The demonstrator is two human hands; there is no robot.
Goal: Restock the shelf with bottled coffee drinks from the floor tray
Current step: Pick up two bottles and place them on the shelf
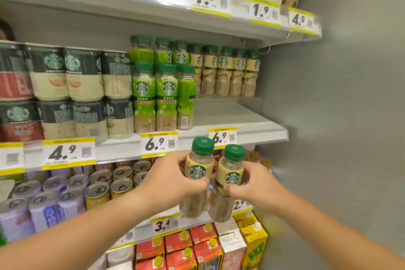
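My left hand (173, 178) grips a cream-labelled coffee bottle (198, 164) with a green cap, held upright. Beside it, my right hand (252, 186) grips a second cream-labelled coffee bottle (230, 173) of the same kind. Both bottles hang just below the front edge of the middle shelf (230, 116). On that shelf, a row of matching cream bottles (228, 70) stands at the back right, with bare shelf in front of it. Green-labelled bottles (164, 92) stand to its left. The floor tray is out of view.
Stacked coffee cans (72, 92) fill the shelf's left side. Price tags (222, 136) line the shelf edge. Below are pull-tab cans (96, 188) and drink cartons (197, 247). An upper shelf (153, 6) overhangs. A grey wall (339, 116) bounds the right.
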